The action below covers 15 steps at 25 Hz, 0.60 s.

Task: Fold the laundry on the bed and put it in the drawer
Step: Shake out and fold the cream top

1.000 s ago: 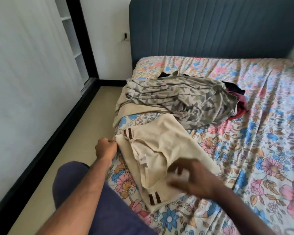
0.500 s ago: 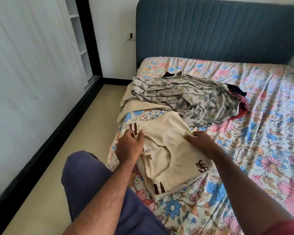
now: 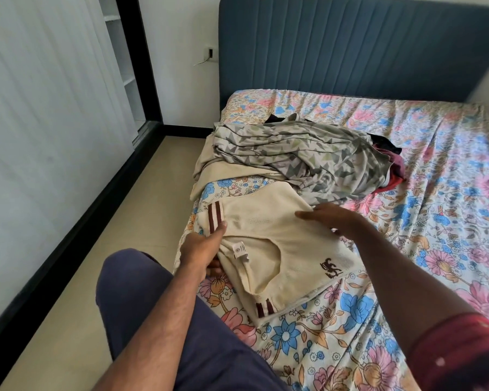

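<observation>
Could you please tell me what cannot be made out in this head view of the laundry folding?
- Drawer: not in view.
- Dark and red garments: mostly hidden under the patterned grey garment.
- Left hand fingers: partly tucked under the cream shirt, so its grip is unclear.
- Shirt's neck label: too small to read.
- Right hand: slightly blurred.

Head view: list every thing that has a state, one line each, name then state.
cream shirt: partly folded, flat on the bed, neck label showing.
patterned grey garment: unfolded, crumpled on the pile.
dark red clothes: unfolded, mostly buried under the pile.
left hand: grips the shirt's left edge.
right hand: fingers straight, pressing on the shirt.
bed sheet: spread, wrinkled.
</observation>
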Motion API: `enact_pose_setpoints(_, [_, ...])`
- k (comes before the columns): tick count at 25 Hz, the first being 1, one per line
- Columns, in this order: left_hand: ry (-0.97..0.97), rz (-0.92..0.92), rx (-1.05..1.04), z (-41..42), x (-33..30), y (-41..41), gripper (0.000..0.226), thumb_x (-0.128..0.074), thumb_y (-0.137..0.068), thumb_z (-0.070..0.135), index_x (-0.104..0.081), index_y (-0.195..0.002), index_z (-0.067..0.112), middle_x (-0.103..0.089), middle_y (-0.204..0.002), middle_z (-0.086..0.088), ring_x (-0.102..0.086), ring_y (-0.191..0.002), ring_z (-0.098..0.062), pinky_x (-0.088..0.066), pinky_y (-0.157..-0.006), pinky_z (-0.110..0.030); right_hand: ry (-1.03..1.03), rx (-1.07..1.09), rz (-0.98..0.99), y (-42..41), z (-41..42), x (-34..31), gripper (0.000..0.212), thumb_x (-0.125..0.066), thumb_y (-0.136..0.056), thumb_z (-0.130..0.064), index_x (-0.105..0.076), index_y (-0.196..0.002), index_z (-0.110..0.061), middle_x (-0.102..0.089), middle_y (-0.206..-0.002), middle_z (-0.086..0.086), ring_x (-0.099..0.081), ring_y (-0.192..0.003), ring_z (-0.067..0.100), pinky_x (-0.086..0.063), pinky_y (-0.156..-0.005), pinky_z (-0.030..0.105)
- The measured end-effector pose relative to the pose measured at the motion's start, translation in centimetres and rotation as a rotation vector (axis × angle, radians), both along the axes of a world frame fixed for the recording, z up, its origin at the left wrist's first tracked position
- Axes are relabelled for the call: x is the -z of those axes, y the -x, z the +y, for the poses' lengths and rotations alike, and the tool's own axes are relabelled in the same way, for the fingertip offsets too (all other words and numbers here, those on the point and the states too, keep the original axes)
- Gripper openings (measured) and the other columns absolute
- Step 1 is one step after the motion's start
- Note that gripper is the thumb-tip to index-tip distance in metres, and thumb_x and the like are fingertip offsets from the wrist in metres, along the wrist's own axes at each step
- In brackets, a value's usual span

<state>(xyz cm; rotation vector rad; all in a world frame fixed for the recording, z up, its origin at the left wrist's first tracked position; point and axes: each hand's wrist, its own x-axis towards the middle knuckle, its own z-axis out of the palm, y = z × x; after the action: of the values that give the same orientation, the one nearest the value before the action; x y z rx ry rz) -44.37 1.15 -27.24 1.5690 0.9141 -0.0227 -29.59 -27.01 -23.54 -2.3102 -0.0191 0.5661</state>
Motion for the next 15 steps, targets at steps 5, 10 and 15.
enact_pose_setpoints(5, [-0.262, -0.153, 0.193, -2.3, 0.2, 0.0, 0.02, -0.074, -0.09, 0.035, -0.07, -0.1, 0.018, -0.071, -0.089, 0.003, -0.068, -0.083, -0.019, -0.055, -0.07, -0.031, -0.109, -0.035, 0.133, 1.0, -0.1, -0.1, 0.056, -0.096, -0.064, -0.03, -0.071, -0.111, -0.014, -0.076, -0.106, 0.011, -0.074, -0.096, 0.032, -0.062, -0.085, 0.052])
enact_pose_setpoints(10, [-0.225, -0.336, 0.347, -1.0, -1.1, -2.7, 0.013, -0.068, -0.096, 0.024, -0.069, -0.101, 0.012, -0.073, -0.094, -0.005, -0.07, -0.088, -0.018, -0.052, -0.07, -0.024, -0.234, 0.215, 0.077, 6.0, -1.0, 1.3, 0.043, -0.091, -0.073, -0.015, -0.065, -0.106, -0.006, -0.073, -0.097, 0.015, -0.071, -0.085, 0.032, -0.059, -0.064, 0.037])
enact_pose_setpoints(15, [-0.3, -0.045, 0.273, -0.3, -0.8, -0.2, 0.073, -0.065, -0.073, 0.08, -0.069, -0.084, 0.008, -0.071, -0.083, -0.006, -0.067, -0.077, -0.022, -0.054, -0.076, -0.033, -0.37, 0.345, 0.092, 8.5, -2.2, 1.9, 0.043, -0.086, -0.08, -0.038, -0.073, -0.099, -0.001, -0.078, -0.087, 0.014, -0.076, -0.075, 0.031, -0.063, -0.063, 0.037])
